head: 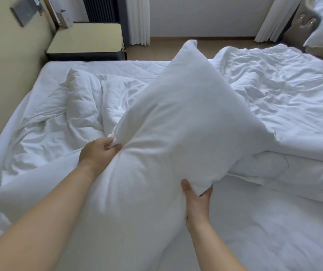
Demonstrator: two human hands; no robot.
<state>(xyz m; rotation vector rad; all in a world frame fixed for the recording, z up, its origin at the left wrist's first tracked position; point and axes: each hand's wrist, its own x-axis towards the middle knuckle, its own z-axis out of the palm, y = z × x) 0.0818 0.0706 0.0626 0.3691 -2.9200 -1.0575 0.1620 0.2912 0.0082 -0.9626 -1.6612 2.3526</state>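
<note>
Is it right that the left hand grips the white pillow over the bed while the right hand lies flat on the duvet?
No. The head view shows the right hand gripping the white pillow at its lower corner, not flat on the duvet. The left hand grips it over the bed.

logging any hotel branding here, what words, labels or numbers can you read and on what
None can be read.
wall panel: too blurred to read.
box on nightstand: print too small.
pillow: no tag or label shows.
</note>
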